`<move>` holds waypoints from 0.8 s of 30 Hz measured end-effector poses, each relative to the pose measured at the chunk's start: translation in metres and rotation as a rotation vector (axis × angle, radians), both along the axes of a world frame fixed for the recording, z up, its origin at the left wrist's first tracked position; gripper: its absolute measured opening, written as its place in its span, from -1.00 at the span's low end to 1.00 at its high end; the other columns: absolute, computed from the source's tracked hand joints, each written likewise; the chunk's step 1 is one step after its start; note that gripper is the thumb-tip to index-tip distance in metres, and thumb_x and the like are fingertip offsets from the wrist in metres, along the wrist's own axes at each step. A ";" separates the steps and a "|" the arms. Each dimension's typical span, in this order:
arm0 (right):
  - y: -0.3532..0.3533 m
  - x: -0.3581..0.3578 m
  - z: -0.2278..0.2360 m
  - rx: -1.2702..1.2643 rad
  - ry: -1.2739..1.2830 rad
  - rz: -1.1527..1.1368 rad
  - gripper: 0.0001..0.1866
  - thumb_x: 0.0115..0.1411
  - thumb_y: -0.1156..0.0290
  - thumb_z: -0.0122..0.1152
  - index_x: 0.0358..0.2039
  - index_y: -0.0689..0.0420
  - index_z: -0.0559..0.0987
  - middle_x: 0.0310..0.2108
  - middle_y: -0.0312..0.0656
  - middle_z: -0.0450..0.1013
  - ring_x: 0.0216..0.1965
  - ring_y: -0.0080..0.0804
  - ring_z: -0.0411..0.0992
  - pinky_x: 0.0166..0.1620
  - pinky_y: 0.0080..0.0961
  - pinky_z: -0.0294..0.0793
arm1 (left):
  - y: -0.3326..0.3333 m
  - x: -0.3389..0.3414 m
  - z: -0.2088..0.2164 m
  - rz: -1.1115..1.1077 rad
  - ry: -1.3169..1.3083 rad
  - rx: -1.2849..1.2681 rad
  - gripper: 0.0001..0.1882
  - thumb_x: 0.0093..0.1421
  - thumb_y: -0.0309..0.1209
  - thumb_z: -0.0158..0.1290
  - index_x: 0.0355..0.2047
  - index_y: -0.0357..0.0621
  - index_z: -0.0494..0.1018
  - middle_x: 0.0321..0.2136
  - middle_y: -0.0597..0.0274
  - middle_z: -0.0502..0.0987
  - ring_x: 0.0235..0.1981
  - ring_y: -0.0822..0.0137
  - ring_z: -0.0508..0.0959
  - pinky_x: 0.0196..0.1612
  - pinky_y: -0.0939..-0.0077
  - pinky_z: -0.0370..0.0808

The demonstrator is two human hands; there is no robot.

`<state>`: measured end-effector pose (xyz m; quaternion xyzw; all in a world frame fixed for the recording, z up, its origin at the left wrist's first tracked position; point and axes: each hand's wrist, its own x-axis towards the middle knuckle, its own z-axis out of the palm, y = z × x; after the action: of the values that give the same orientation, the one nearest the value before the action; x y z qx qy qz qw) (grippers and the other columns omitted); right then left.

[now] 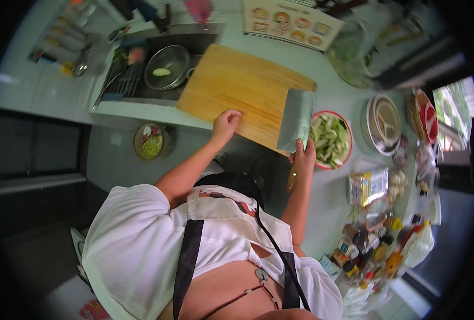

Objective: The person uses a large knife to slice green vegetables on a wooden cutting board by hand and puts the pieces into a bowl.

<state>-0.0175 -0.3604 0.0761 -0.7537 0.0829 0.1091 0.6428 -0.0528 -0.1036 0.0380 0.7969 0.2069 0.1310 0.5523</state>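
My right hand (303, 153) grips a cleaver (296, 120) by its wooden handle. The broad grey blade points away from me over the right end of a wooden cutting board (242, 80). At the board's near edge is my left hand (226, 127), its fingers curled together and nothing visible in them. No food lies on the board. Just right of the cleaver, a red-rimmed bowl (349, 140) holds cut pale-green vegetable pieces (329, 140).
At the back left, a metal bowl (179, 57) with one pale-green piece stands in the sink (205, 42). A bin (139, 151) with green scraps is below the counter. Stacked bowls (381, 124), a yellow packet (368, 186) and several bottles (349, 248) line the right side.
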 end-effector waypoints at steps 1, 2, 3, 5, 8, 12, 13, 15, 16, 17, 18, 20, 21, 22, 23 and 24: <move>0.016 0.000 -0.001 0.065 0.012 0.013 -0.77 0.20 0.33 0.08 -0.30 0.25 0.37 -0.61 -0.24 0.36 -0.77 -0.59 0.32 -0.72 -0.65 0.28 | 0.015 -0.008 0.001 0.041 -0.004 0.016 -0.85 0.12 -0.55 -0.03 -0.29 -0.23 0.48 -0.47 0.36 0.49 -0.46 0.54 0.44 -0.38 0.65 0.39; 0.031 0.002 -0.004 0.037 0.027 0.047 -0.77 0.21 0.33 0.07 -0.28 0.25 0.37 -0.60 -0.24 0.36 -0.77 -0.59 0.32 -0.72 -0.65 0.28 | 0.031 -0.016 -0.001 0.077 0.008 -0.018 -0.85 0.13 -0.56 -0.03 -0.28 -0.23 0.47 -0.48 0.35 0.48 -0.46 0.54 0.44 -0.38 0.65 0.39; 0.046 0.005 -0.008 0.008 0.042 0.075 -0.77 0.21 0.33 0.07 -0.26 0.25 0.37 -0.60 -0.24 0.36 -0.77 -0.59 0.31 -0.73 -0.65 0.28 | 0.049 -0.022 -0.005 0.107 0.020 -0.052 -0.85 0.13 -0.56 -0.04 -0.28 -0.23 0.47 -0.48 0.35 0.48 -0.46 0.54 0.44 -0.39 0.65 0.39; 0.076 0.007 -0.012 -0.019 0.065 0.098 -0.76 0.22 0.33 0.05 -0.22 0.24 0.37 -0.60 -0.26 0.35 -0.79 -0.59 0.28 -0.73 -0.65 0.24 | 0.075 -0.033 -0.016 0.155 0.036 -0.126 -0.84 0.14 -0.56 -0.05 -0.27 -0.23 0.47 -0.49 0.34 0.47 -0.47 0.54 0.43 -0.40 0.66 0.38; 0.115 0.009 -0.025 0.051 0.085 0.095 -0.77 0.24 0.31 0.03 -0.23 0.23 0.37 -0.62 -0.29 0.31 -0.79 -0.60 0.26 -0.74 -0.64 0.21 | 0.121 -0.036 -0.033 0.208 0.018 -0.176 -0.85 0.15 -0.54 -0.05 -0.27 -0.22 0.47 -0.50 0.32 0.48 -0.48 0.52 0.44 -0.41 0.64 0.39; 0.167 0.008 -0.024 0.100 0.057 0.010 -0.80 0.25 0.29 0.01 -0.34 0.17 0.35 -0.66 -0.30 0.27 -0.78 -0.59 0.24 -0.72 -0.63 0.20 | 0.192 -0.018 -0.030 0.223 0.019 -0.130 -0.85 0.13 -0.50 -0.03 -0.29 -0.18 0.48 -0.50 0.19 0.52 -0.50 0.36 0.49 -0.39 0.50 0.43; 0.184 0.012 -0.023 0.092 0.053 -0.013 -0.81 0.25 0.29 0.00 -0.37 0.15 0.35 -0.66 -0.31 0.27 -0.78 -0.59 0.24 -0.73 -0.63 0.20 | 0.215 -0.013 -0.031 0.212 -0.034 0.001 -0.85 0.13 -0.49 -0.04 -0.29 -0.18 0.48 -0.50 0.16 0.52 -0.50 0.32 0.49 -0.39 0.48 0.43; 0.207 0.009 -0.023 0.071 0.069 -0.070 -0.80 0.26 0.29 -0.01 -0.44 0.12 0.34 -0.68 -0.32 0.27 -0.79 -0.58 0.24 -0.74 -0.62 0.19 | 0.261 -0.004 -0.036 0.217 -0.100 0.133 -0.84 0.14 -0.47 -0.04 -0.28 -0.17 0.48 -0.46 0.05 0.50 -0.48 0.19 0.50 -0.39 0.42 0.43; 0.221 0.008 -0.023 0.065 0.080 -0.088 -0.79 0.26 0.29 -0.01 -0.45 0.11 0.33 -0.68 -0.32 0.27 -0.79 -0.57 0.24 -0.74 -0.62 0.19 | 0.288 0.002 -0.039 0.230 -0.098 0.147 -0.84 0.13 -0.49 -0.04 -0.29 -0.17 0.48 -0.46 0.04 0.49 -0.46 0.15 0.50 -0.37 0.38 0.43; 0.234 0.010 -0.022 0.061 0.084 -0.108 -0.79 0.26 0.29 -0.01 -0.47 0.11 0.33 -0.68 -0.32 0.27 -0.79 -0.57 0.24 -0.74 -0.62 0.19 | 0.316 0.011 -0.042 0.241 -0.103 0.161 -0.84 0.12 -0.50 -0.04 -0.29 -0.17 0.48 -0.45 0.03 0.48 -0.44 0.11 0.51 -0.35 0.35 0.44; 0.248 0.010 -0.018 0.045 0.073 -0.100 -0.78 0.26 0.28 -0.01 -0.48 0.10 0.32 -0.68 -0.32 0.27 -0.79 -0.57 0.24 -0.73 -0.62 0.19 | 0.347 0.010 -0.051 0.251 -0.082 0.278 -0.82 0.10 -0.53 -0.04 -0.27 -0.18 0.47 -0.43 0.06 0.48 -0.41 0.16 0.50 -0.31 0.36 0.43; 0.263 0.009 -0.021 0.027 0.075 -0.108 -0.79 0.26 0.29 -0.01 -0.43 0.14 0.36 -0.68 -0.32 0.29 -0.78 -0.59 0.24 -0.71 -0.63 0.19 | 0.393 0.022 -0.070 0.204 0.028 0.475 -0.76 0.07 -0.57 -0.04 -0.21 -0.18 0.44 -0.35 0.06 0.45 -0.31 0.15 0.47 -0.23 0.34 0.41; 0.268 0.009 -0.022 0.019 0.075 -0.110 -0.80 0.26 0.29 -0.02 -0.41 0.16 0.38 -0.68 -0.31 0.30 -0.77 -0.60 0.24 -0.70 -0.64 0.20 | 0.409 0.028 -0.079 0.180 0.101 0.544 -0.72 0.06 -0.57 -0.04 -0.17 -0.16 0.42 -0.30 0.03 0.44 -0.25 0.10 0.46 -0.18 0.31 0.40; 0.274 0.009 -0.021 0.012 0.072 -0.113 -0.79 0.26 0.29 -0.02 -0.38 0.18 0.40 -0.69 -0.31 0.31 -0.76 -0.61 0.24 -0.69 -0.64 0.20 | 0.424 0.034 -0.087 0.156 0.169 0.612 -0.67 0.06 -0.58 -0.04 -0.13 -0.14 0.40 -0.25 0.01 0.42 -0.19 0.06 0.44 -0.14 0.27 0.40; 0.280 0.011 -0.018 -0.020 0.083 -0.109 -0.80 0.26 0.30 -0.02 -0.38 0.18 0.40 -0.68 -0.30 0.32 -0.76 -0.61 0.24 -0.69 -0.64 0.20 | 0.439 0.040 -0.100 0.094 0.208 0.631 -0.62 0.04 -0.58 -0.03 -0.08 -0.10 0.37 -0.19 0.01 0.39 -0.13 0.04 0.40 -0.09 0.24 0.38; 0.285 0.011 -0.014 -0.052 0.095 -0.104 -0.80 0.26 0.31 -0.02 -0.37 0.19 0.40 -0.67 -0.30 0.32 -0.76 -0.61 0.23 -0.69 -0.64 0.20 | 0.452 0.045 -0.114 0.032 0.246 0.648 -0.56 0.03 -0.59 -0.02 -0.03 -0.06 0.34 -0.13 0.02 0.36 -0.06 0.01 0.36 -0.04 0.21 0.35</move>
<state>-0.0064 -0.0758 0.0618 -0.7589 0.1549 0.1089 0.6230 -0.0075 0.3481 -0.0756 0.9373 0.2322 0.1016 0.2391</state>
